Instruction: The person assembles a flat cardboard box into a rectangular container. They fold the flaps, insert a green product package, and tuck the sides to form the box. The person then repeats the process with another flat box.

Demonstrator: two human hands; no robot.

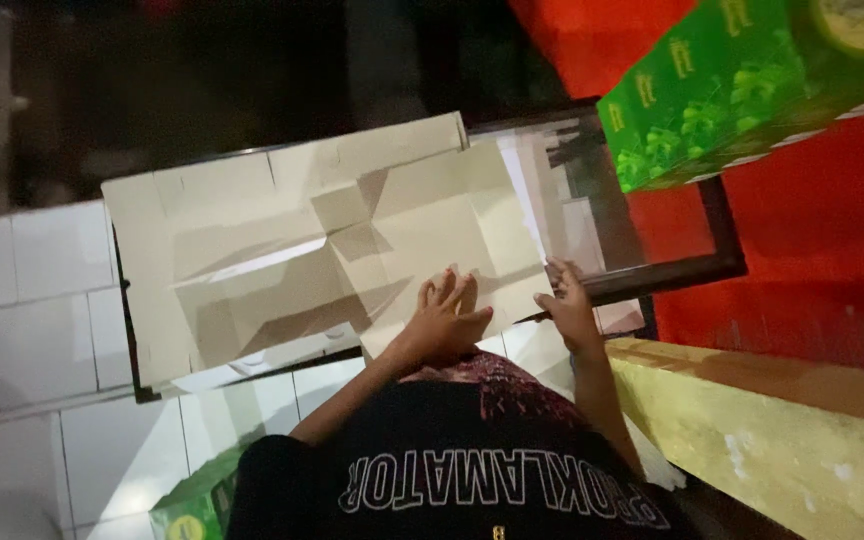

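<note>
A brown cardboard box [282, 250], partly unfolded with its flaps spread, lies on a dark-framed glass table [672, 275]. My left hand [444, 318] presses flat on the near flap of the box, palm down, fingers slightly apart. My right hand [567, 305] is at the right edge of that same flap, thumb on top of the cardboard and fingers over the edge by the table frame. Both forearms reach up from my black printed shirt [472, 470] at the bottom of the view.
A green printed carton [742, 85] sits at the upper right against a red surface [822, 240]. Another green carton [192, 505] lies at the lower left on white tiles [42, 310]. A yellow ledge [772, 430] runs along the right.
</note>
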